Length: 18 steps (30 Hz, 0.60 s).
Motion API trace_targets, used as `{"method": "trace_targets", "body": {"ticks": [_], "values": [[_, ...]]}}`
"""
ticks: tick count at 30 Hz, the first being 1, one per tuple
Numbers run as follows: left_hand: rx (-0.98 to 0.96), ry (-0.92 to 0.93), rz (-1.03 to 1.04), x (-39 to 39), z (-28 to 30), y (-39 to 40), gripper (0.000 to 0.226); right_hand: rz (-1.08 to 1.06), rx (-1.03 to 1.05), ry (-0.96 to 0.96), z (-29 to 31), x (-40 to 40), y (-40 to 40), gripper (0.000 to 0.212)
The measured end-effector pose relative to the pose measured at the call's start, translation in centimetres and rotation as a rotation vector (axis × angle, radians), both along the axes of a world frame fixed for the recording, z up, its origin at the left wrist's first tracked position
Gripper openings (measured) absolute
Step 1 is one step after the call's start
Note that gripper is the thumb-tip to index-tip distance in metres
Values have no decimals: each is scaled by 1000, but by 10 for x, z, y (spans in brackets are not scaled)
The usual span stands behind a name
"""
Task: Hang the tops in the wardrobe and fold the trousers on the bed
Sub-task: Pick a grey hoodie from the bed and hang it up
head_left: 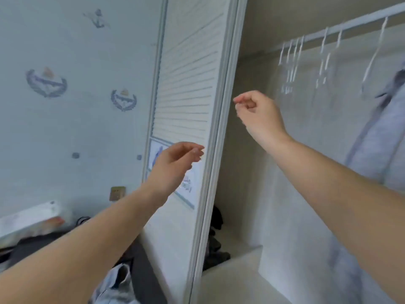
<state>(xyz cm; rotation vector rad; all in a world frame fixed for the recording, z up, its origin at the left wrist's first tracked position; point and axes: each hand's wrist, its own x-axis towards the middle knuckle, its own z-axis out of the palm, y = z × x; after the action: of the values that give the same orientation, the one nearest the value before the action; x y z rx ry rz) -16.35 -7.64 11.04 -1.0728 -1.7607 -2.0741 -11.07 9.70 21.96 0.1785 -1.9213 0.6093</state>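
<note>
My left hand (175, 165) is raised in front of the white louvred wardrobe door (188, 88), fingers loosely curled, holding nothing. My right hand (256, 113) hangs in the open wardrobe, fingers loosely curled and empty. Behind it a white rail (355, 24) carries several empty white hangers (291, 62). A light grey-blue top (381, 137) hangs at the far right. Dark clothes (215, 235) lie low inside the wardrobe. More dark and pale garments (122, 279) lie on the bed at the lower left.
The wardrobe door edge (219, 137) stands between my two arms. A patterned wall (65, 95) with a socket (117, 193) is on the left. A white shelf ledge (236, 266) runs along the wardrobe's bottom.
</note>
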Motion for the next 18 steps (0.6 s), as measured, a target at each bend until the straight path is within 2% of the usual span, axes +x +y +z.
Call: {"method": "trace_targets", "body": {"ticks": [3, 8, 11, 18], "values": [[-54, -49, 89, 5, -31, -67, 17, 47, 32, -109, -41, -12, -44, 13], [-136, -229, 394, 33, -108, -276, 21, 359, 161, -362, -133, -38, -249, 11], [-245, -353, 660, 86, -163, -435, 16, 637, 222, -580, -199, -25, -409, 11], [-219, -641, 1127, 240, -245, -689, 14, 1095, 467, -761, -308, 44, -691, 11]]}}
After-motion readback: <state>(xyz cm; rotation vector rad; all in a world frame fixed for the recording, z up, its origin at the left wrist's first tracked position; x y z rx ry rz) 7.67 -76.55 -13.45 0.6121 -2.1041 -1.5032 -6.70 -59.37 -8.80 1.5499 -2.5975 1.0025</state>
